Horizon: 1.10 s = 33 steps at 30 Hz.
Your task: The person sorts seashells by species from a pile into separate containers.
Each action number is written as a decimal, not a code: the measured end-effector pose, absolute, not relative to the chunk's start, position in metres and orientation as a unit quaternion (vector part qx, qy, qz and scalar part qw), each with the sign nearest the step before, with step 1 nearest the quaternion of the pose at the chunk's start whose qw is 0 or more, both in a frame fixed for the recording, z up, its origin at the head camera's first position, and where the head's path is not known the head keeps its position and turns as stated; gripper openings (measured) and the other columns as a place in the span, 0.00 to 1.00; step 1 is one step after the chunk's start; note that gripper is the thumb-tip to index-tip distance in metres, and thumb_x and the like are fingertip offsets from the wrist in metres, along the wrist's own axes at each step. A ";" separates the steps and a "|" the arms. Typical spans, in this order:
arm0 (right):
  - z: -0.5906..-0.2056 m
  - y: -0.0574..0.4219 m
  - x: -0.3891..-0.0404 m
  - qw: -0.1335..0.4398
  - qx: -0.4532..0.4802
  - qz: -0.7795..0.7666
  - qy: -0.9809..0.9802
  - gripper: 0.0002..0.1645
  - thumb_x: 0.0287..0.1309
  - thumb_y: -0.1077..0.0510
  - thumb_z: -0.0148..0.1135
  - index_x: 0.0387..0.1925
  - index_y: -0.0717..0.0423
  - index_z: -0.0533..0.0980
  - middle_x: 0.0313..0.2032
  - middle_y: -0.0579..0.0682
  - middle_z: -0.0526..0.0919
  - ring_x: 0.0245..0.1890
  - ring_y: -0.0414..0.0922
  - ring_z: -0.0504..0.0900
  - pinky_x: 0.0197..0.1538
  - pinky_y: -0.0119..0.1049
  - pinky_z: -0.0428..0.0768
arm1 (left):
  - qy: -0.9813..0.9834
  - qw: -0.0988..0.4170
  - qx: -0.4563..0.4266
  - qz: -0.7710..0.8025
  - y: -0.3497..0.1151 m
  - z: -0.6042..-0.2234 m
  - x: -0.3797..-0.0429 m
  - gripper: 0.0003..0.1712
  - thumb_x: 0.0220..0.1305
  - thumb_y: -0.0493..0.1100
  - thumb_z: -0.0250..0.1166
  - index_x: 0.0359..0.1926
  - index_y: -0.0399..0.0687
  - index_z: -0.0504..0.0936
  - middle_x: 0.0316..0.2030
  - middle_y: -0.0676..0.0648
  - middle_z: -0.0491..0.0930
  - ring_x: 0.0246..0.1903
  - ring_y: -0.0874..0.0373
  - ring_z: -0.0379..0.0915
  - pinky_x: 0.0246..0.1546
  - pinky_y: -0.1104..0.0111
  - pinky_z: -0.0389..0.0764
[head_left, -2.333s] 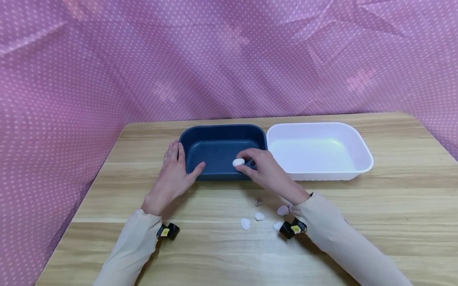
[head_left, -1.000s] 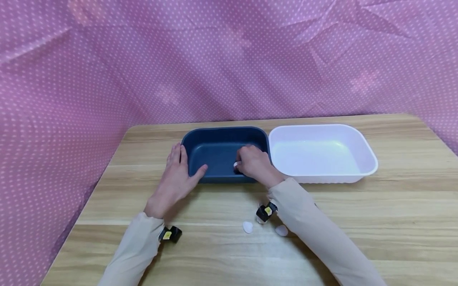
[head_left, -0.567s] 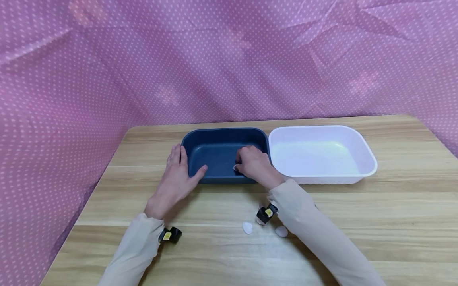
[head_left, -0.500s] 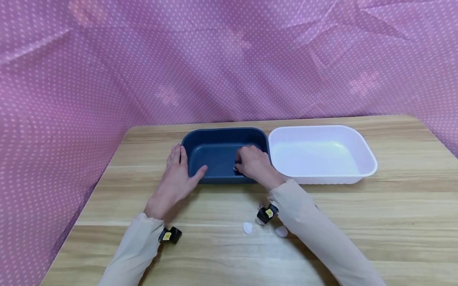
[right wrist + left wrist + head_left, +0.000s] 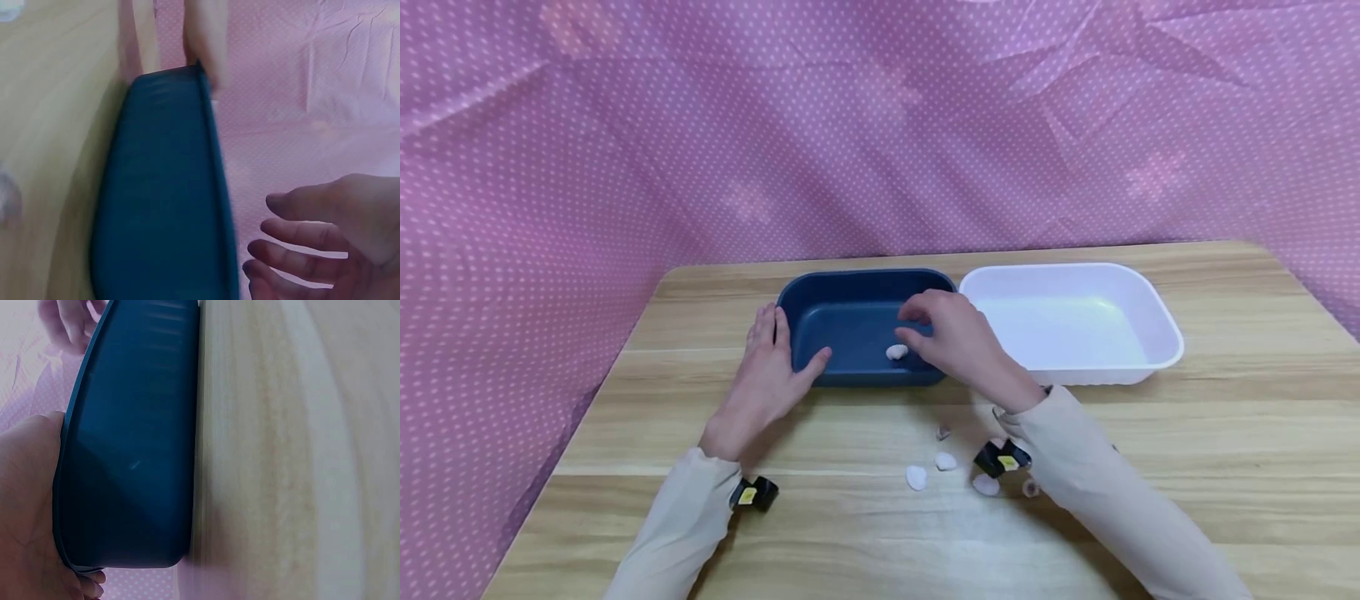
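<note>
My left hand (image 5: 760, 379) rests at the front left corner of a dark blue bin (image 5: 842, 321), fingers straight along its left side and thumb over the front rim. In the left wrist view, that hand lies along the rim of the bin (image 5: 131, 444). A ribbed white seashell (image 5: 897, 352) sits in the bin towards its front right. My right hand (image 5: 958, 337) is above the bin's right side, thumb and fingers parted, with nothing between them. Its spread fingers (image 5: 300, 234) also show beside the bin in the right wrist view.
A white bin (image 5: 1067, 325) stands against the blue bin's right side. Several shells lie on the wooden table (image 5: 850, 517) in front, among them a white shell (image 5: 916, 477) and another shell (image 5: 986, 484). A pink dotted cloth (image 5: 880, 125) hangs behind.
My right hand has carried the seashell down into the dark blue bin, let go of it, and drawn up and to the right. My left hand has stayed at the bin's corner.
</note>
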State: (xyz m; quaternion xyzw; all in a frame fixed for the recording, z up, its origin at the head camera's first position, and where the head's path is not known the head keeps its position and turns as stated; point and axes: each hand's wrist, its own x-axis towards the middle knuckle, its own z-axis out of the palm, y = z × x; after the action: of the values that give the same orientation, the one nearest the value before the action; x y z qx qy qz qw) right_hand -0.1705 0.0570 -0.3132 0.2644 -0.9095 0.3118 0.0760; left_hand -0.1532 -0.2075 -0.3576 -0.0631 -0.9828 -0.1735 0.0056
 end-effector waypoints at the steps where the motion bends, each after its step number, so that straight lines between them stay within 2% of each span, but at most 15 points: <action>1: -0.312 0.061 -0.167 0.080 0.269 0.317 -0.906 0.11 0.58 0.56 0.67 0.41 0.57 0.83 0.39 0.51 0.84 0.40 0.46 0.82 0.43 0.42 0.80 | -0.983 0.005 -0.063 -0.174 -0.208 -0.358 -0.153 0.61 0.64 0.75 0.43 0.73 0.28 0.37 0.74 0.31 0.34 0.74 0.41 0.26 0.71 0.49 0.40; 7: -0.308 0.084 -0.151 0.075 0.282 0.326 -0.899 0.11 0.56 0.58 0.69 0.40 0.59 0.82 0.36 0.51 0.85 0.36 0.46 0.82 0.39 0.40 0.81 | -0.983 0.003 -0.065 -0.173 -0.208 -0.359 -0.154 0.61 0.63 0.76 0.42 0.73 0.29 0.37 0.74 0.31 0.33 0.74 0.41 0.26 0.71 0.49 0.39; 16: -0.318 0.111 -0.130 -0.015 0.301 0.375 -0.877 0.07 0.54 0.63 0.70 0.37 0.55 0.83 0.31 0.41 0.84 0.32 0.38 0.79 0.35 0.36 0.81 | -0.982 0.005 -0.067 -0.174 -0.209 -0.360 -0.154 0.61 0.64 0.76 0.42 0.73 0.29 0.37 0.74 0.31 0.33 0.74 0.41 0.25 0.71 0.49 0.39; 26: -0.339 0.146 -0.108 -0.026 0.293 0.364 -0.884 0.08 0.51 0.64 0.71 0.35 0.56 0.83 0.30 0.41 0.84 0.30 0.35 0.79 0.34 0.34 0.81 | -0.984 0.002 -0.065 -0.169 -0.208 -0.358 -0.153 0.60 0.64 0.75 0.42 0.73 0.29 0.36 0.74 0.31 0.32 0.73 0.40 0.25 0.71 0.48 0.39; 33: -0.353 0.171 -0.098 0.007 0.333 0.367 -0.869 0.11 0.47 0.67 0.72 0.35 0.55 0.84 0.29 0.43 0.84 0.27 0.33 0.78 0.29 0.32 0.80 | -0.983 0.007 -0.069 -0.172 -0.208 -0.359 -0.154 0.60 0.65 0.74 0.43 0.73 0.28 0.38 0.74 0.30 0.34 0.73 0.40 0.26 0.71 0.48 0.40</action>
State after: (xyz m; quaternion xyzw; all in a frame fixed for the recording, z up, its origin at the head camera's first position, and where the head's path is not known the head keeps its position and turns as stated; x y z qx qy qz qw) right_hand -0.0977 0.1708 -0.3533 0.3327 -0.8688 0.3667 0.0075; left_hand -0.1537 -0.2079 -0.3587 -0.0692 -0.9826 -0.1724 0.0073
